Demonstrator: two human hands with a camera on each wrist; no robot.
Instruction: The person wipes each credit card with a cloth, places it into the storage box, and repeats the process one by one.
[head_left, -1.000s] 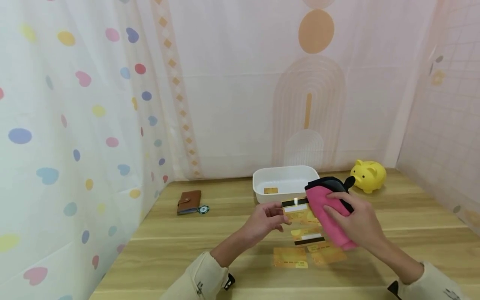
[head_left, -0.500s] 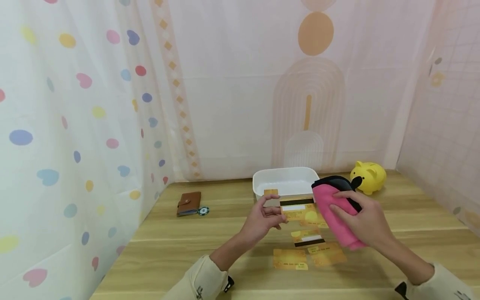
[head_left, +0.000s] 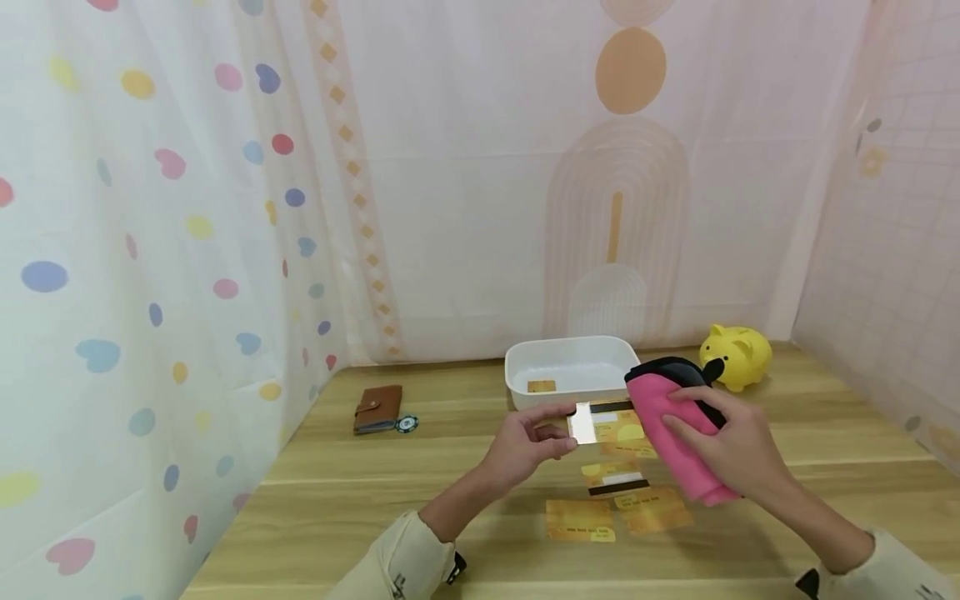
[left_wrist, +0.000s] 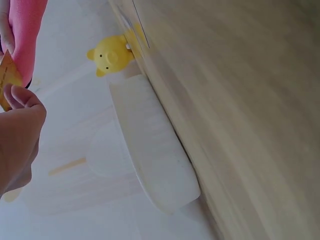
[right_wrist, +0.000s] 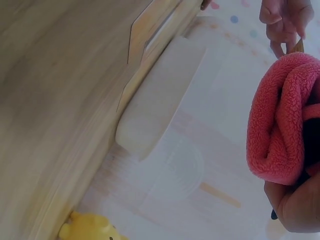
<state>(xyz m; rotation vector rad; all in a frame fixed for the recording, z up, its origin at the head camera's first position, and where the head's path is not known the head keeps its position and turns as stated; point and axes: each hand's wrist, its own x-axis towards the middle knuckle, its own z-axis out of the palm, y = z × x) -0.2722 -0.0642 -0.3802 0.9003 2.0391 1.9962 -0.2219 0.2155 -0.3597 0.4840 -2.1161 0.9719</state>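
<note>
In the head view my left hand (head_left: 525,442) pinches the left end of a gold bank card (head_left: 622,427) between fingers and thumb. The card's black stripe runs along its top, and glare whitens its left part. Its right end meets the edge of a folded pink and black fleece cloth (head_left: 671,437); whether it goes behind the cloth cannot be told. My right hand (head_left: 731,437) grips that cloth, thumb on the pink side. The right wrist view shows the fuzzy, rolled pink layers of the cloth (right_wrist: 272,125). Only a corner of the card (left_wrist: 9,75) appears in the left wrist view.
Several gold cards (head_left: 580,521) lie on the wooden table below the hands. Behind them stands a white plastic box (head_left: 577,358) with a small gold card (head_left: 542,386) inside. A yellow piggy bank (head_left: 737,357) is at back right; a brown wallet (head_left: 379,407) and poker chip (head_left: 407,424) are left.
The cloth has shifted slightly right in my right hand. My left index finger lifted off the card half a second ago and now presses it again; the card sits a little further right.
</note>
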